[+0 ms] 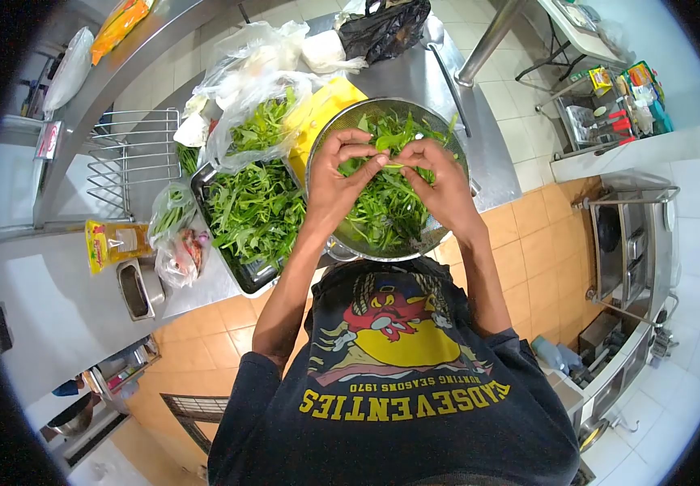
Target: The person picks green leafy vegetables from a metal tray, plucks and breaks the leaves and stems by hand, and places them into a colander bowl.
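Both hands meet above a round metal mesh strainer [316, 151] that holds loose leafy greens [382, 212]. My left hand [340, 180] is closed, its thumb and fingertips pinching one end of a short green stem [396, 165]. Close beside it, my right hand [440, 185] pinches the same stem from the other side. To the left of the strainer, a dark rectangular tray [246, 278] is heaped with more greens [254, 206]. Behind that heap, a clear plastic bag [228, 146] lies open with greens in it. A yellow board [327, 105] is partly covered by the strainer.
A black plastic bag [384, 32] lies at the table's far end. On the left are a wire rack [135, 154], a yellow pouch [115, 245], small produce bags [181, 257] and a metal container [139, 289]. A metal post [491, 40] rises at the far right.
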`<move>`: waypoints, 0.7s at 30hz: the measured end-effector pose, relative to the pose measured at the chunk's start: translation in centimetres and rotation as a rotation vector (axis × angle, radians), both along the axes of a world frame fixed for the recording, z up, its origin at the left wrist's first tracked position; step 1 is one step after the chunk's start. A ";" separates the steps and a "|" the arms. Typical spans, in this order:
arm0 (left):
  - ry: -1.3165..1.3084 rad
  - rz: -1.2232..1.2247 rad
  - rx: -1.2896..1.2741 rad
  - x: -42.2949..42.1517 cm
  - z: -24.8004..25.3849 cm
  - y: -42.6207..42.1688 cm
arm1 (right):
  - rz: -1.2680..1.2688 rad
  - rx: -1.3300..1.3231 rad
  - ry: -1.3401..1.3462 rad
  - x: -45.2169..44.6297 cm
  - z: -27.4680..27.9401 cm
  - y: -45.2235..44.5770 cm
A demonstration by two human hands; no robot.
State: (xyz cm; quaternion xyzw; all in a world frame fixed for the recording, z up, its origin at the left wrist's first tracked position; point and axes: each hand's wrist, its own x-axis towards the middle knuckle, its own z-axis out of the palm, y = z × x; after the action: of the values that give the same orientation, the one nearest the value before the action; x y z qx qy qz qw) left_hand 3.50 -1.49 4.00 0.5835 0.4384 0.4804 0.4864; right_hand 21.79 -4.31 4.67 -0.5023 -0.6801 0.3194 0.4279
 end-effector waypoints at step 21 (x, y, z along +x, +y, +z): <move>-0.269 0.164 -0.051 -2.9 0.1 1.5 | -0.189 0.131 -0.165 0.4 -1.8 0.6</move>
State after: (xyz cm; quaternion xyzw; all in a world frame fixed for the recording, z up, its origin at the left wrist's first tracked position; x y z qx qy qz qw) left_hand 0.56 0.00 4.15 0.4636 0.4273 0.5812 0.5145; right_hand 22.22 -3.73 2.90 -0.5597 -0.6820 0.1903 0.4306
